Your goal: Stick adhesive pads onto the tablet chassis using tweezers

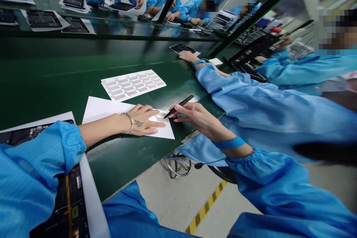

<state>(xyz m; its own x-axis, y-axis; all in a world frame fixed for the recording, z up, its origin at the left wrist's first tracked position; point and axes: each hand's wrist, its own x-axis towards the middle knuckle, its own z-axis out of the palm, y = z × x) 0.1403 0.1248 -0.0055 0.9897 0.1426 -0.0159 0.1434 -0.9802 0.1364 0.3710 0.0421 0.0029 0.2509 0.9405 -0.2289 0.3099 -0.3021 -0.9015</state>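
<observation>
My left hand [143,120] lies flat with its fingers spread, pressing on a white sheet [97,109] on the green bench. Small pale grey labels [161,115] show on that sheet, partly covered by the fingers. In my right hand [199,113] is a pair of slim black tweezers [180,105], its pointed tip down at the labels beside my left fingertips. Behind the white sheet, a sheet of grey labels in rows [134,84] overlaps its far edge. Under my left forearm sits an opened black device housing [75,197] on white paper, partly hidden by my sleeve.
The green bench's front edge [145,173] runs beside my lap. Close on my right, a co-worker's blue sleeve [237,89] reaches over the bench. More black housings [44,19] lie on a raised shelf, where other people work. A slanted dark post [256,16] stands at right.
</observation>
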